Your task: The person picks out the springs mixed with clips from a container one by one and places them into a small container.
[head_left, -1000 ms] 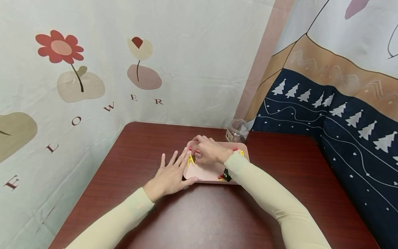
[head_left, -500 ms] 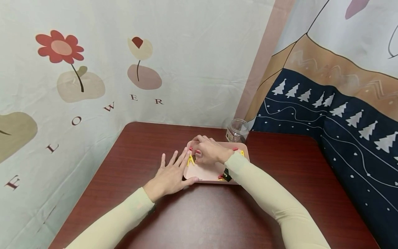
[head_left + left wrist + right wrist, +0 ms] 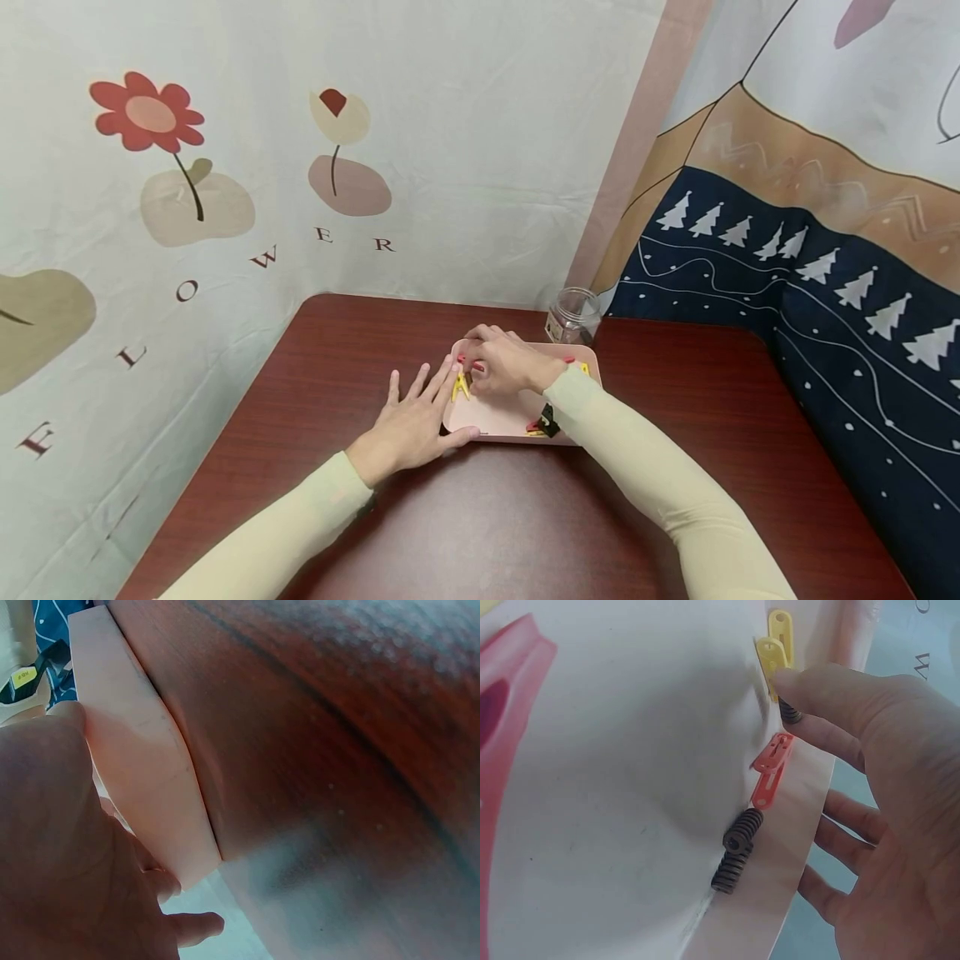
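My left hand (image 3: pixel 408 429) lies spread with straight fingers over the left end of a pink tray (image 3: pixel 495 421), its thumb along the near rim. Inside the tray's left end, my right hand (image 3: pixel 504 362) pinches a small dark ribbed clip (image 3: pixel 789 712) between thumb and index finger. Right beside the thumb is a yellow clip (image 3: pixel 772 656), whose spread legs show in the head view. Farther along the tray wall come a red clip (image 3: pixel 772 769) and another dark ribbed clip (image 3: pixel 737 851). The right hand's other fingers reach over the tray's edge.
A clear jar (image 3: pixel 572 317) stands behind the tray's right end. More red and yellow pieces lie at the tray's right side, partly behind the right sleeve (image 3: pixel 637 458). The reddish-brown table (image 3: pixel 360 333) meets a printed cloth (image 3: pixel 465 167) at the back.
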`<act>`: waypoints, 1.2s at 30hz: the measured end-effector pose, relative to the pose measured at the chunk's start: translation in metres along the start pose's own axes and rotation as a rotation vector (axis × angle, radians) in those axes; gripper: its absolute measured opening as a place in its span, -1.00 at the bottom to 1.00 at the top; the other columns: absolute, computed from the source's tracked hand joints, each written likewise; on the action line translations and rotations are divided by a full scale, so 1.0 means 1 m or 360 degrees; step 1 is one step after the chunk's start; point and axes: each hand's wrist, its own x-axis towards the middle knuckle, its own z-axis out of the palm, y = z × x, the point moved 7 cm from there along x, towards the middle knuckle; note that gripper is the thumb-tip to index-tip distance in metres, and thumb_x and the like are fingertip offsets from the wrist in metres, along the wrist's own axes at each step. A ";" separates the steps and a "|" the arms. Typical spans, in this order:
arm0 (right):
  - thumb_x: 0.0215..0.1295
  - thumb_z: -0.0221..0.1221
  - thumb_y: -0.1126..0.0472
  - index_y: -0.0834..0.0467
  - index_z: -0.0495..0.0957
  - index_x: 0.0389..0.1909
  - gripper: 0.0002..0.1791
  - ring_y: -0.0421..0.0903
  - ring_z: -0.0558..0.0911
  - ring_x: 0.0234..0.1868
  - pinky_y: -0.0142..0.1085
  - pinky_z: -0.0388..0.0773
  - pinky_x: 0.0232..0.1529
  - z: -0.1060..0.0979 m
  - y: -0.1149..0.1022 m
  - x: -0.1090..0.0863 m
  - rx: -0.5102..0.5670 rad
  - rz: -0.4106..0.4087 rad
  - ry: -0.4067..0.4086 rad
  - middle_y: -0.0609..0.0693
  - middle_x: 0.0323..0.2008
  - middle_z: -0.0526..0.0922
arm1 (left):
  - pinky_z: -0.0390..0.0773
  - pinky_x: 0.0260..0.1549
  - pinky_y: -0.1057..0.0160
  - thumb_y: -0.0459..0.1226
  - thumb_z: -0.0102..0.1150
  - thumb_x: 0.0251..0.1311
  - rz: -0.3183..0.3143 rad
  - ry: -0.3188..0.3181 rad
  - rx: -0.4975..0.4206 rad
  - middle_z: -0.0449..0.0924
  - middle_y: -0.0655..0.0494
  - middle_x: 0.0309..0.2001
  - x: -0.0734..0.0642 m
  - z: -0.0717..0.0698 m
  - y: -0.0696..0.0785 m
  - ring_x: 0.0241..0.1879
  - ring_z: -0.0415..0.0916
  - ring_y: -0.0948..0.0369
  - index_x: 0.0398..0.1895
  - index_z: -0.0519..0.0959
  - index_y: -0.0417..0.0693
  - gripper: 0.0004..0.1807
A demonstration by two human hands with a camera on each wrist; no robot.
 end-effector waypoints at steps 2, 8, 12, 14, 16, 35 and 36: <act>0.42 0.56 0.02 -0.08 0.89 0.13 -0.69 0.22 0.49 0.67 0.32 0.53 0.57 -0.002 -0.001 0.000 0.0005 -0.0009 0.0019 0.18 0.66 0.50 | -0.15 0.75 -0.71 0.59 0.00 0.57 -0.0002 0.0000 0.0001 -0.25 0.08 1.00 0.000 0.000 0.000 0.92 -0.01 -0.28 1.00 -0.11 0.03 0.27; 0.41 0.56 0.04 -0.06 0.85 0.12 -0.69 0.27 0.52 0.67 0.36 0.55 0.56 -0.007 -0.001 -0.002 -0.0016 -0.0050 0.0061 0.24 0.65 0.52 | -0.13 0.75 -0.70 0.60 -0.01 0.56 -0.0012 0.0001 0.0005 -0.25 0.08 1.00 -0.001 0.000 0.000 0.93 -0.01 -0.27 1.00 -0.10 0.02 0.28; 0.42 0.57 0.04 -0.07 0.85 0.16 -0.66 0.28 0.52 0.67 0.37 0.54 0.57 -0.010 -0.001 -0.004 -0.0006 -0.0055 0.0078 0.25 0.65 0.51 | -0.12 0.75 -0.70 0.58 0.00 0.57 -0.0017 0.0000 0.0003 -0.26 0.09 1.00 -0.002 0.001 0.000 0.93 0.00 -0.27 0.99 -0.09 0.01 0.27; 0.43 0.57 0.05 -0.07 0.86 0.15 -0.67 0.27 0.52 0.67 0.36 0.53 0.58 -0.012 -0.001 -0.005 0.0006 -0.0046 0.0090 0.24 0.66 0.51 | -0.12 0.75 -0.70 0.58 0.00 0.57 -0.0019 -0.0001 0.0001 -0.26 0.09 1.00 -0.002 0.001 0.000 0.93 -0.01 -0.27 0.99 -0.09 0.01 0.27; 0.44 0.56 0.05 -0.08 0.86 0.16 -0.68 0.26 0.50 0.68 0.34 0.51 0.59 -0.014 -0.001 -0.007 0.0021 -0.0031 0.0096 0.23 0.68 0.49 | -0.13 0.75 -0.70 0.58 0.00 0.57 -0.0020 -0.0005 -0.0005 -0.26 0.10 1.00 -0.002 0.001 0.000 0.93 -0.01 -0.27 0.99 -0.10 0.01 0.27; 0.49 0.57 0.02 0.00 0.88 0.15 -0.70 0.22 0.59 0.63 0.30 0.55 0.55 -0.037 0.009 -0.027 0.0068 -0.0039 0.0317 0.15 0.64 0.57 | -0.19 0.76 -0.69 0.56 0.02 0.58 -0.0018 -0.0018 -0.0047 -0.29 0.12 1.00 -0.001 0.002 -0.001 0.93 -0.02 -0.27 0.99 -0.07 -0.01 0.26; 0.50 0.57 0.02 0.00 0.88 0.15 -0.70 0.22 0.59 0.63 0.31 0.55 0.56 -0.039 0.010 -0.029 0.0068 -0.0034 0.0326 0.15 0.64 0.57 | -0.20 0.76 -0.69 0.56 0.03 0.58 -0.0018 -0.0019 -0.0050 -0.29 0.12 1.00 -0.001 0.002 -0.001 0.93 -0.02 -0.27 0.99 -0.07 -0.01 0.26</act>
